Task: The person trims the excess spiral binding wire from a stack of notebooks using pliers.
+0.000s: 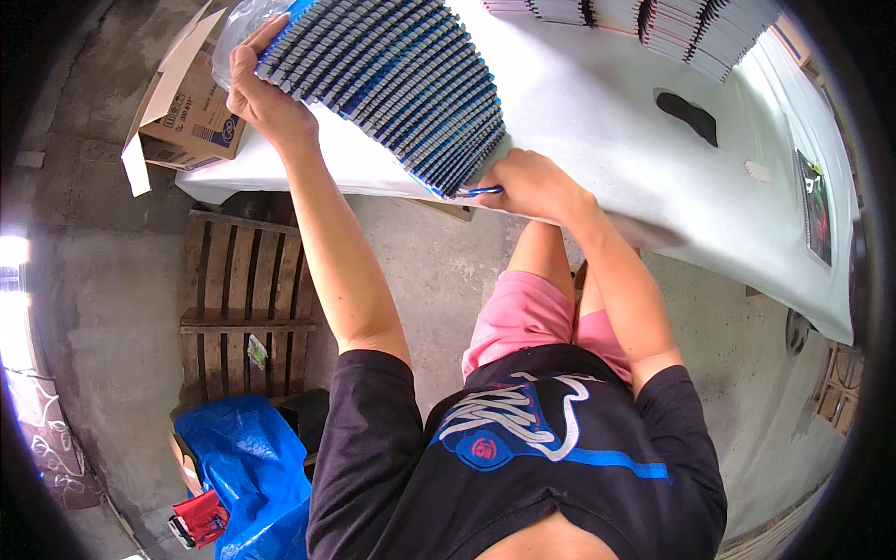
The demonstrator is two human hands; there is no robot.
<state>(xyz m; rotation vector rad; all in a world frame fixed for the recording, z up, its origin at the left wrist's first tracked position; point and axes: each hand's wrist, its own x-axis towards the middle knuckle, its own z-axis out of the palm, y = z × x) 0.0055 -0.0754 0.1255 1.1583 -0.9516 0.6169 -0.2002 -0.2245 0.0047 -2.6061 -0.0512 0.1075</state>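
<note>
A long, fanned row of spiral-bound notebooks (392, 84) with dark coils and blue edges lies at the near side of a white-covered table (597, 112). My left hand (266, 101) is closed on the row's left end, beside clear plastic film (233, 42). At the row's near right end, my right hand (532, 185) is closed around a small tool with a blue handle (487, 190). The tool's tip is against the last coils; its exact kind is hidden by my fingers.
More spiral notebooks (681, 33) stand at the far right. A black flat object (688, 117) and a dark-covered notebook (814, 207) lie on the table. Left are an open cardboard box (191, 112), a wooden pallet (245, 299) and a blue tarp (245, 467).
</note>
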